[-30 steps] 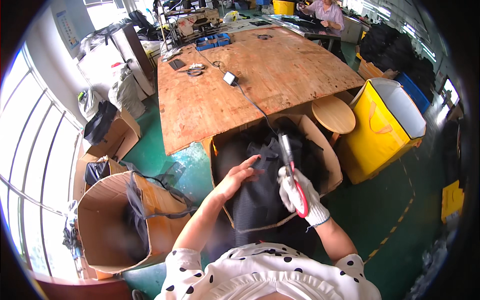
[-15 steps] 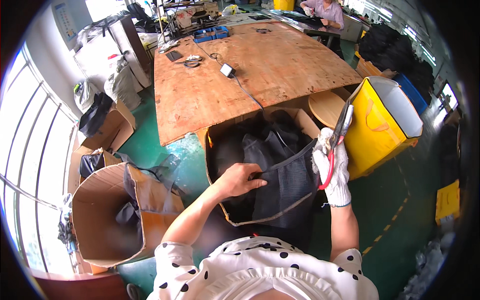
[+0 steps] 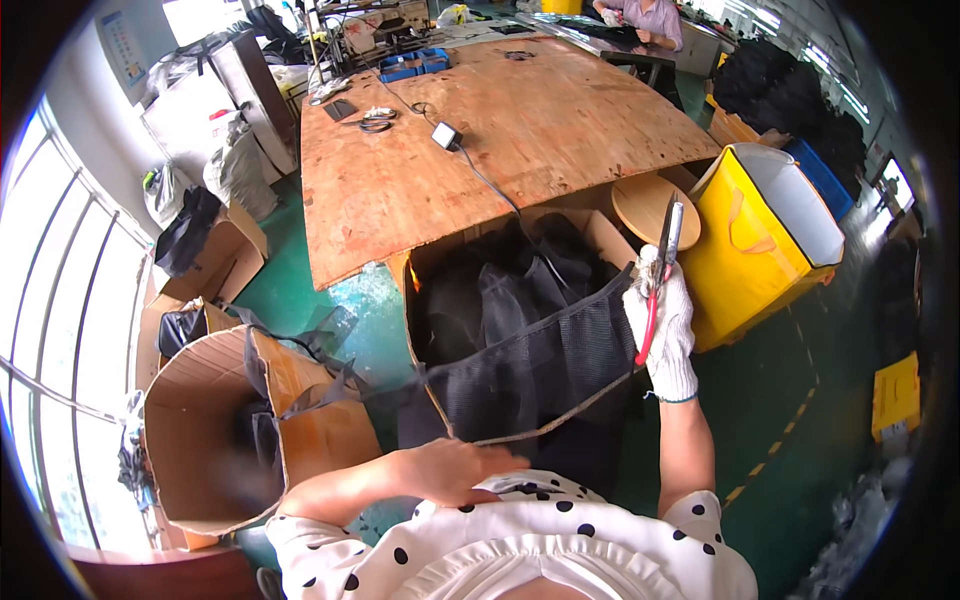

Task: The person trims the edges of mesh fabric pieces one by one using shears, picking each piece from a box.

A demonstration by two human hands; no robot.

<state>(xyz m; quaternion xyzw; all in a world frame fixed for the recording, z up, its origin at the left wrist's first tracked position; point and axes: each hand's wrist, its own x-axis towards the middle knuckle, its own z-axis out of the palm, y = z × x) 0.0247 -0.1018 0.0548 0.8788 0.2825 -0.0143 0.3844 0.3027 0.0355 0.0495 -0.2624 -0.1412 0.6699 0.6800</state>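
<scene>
With the open brown cardboard box point(image 3: 606, 237) serving as my dial, the right hand point(image 3: 664, 325), gloved in white knit, is clamping red-handled metal scissors point(image 3: 653, 308) at three o'clock, blades pointing toward twelve. Black mesh fabric point(image 3: 520, 365) is draping across the box's six-o'clock side, one edge reaching that hand; whether it is being pinched, I cannot tell. The bare left hand point(image 3: 455, 470) is hovering near seven o'clock, fingers blurring, their grip unreadable.

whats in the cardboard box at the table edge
Dark fabric lies heaped in the box; black mesh spans its near side, beside the gloved right hand. The bottom, and anything beneath the fabric, is covered.
</scene>
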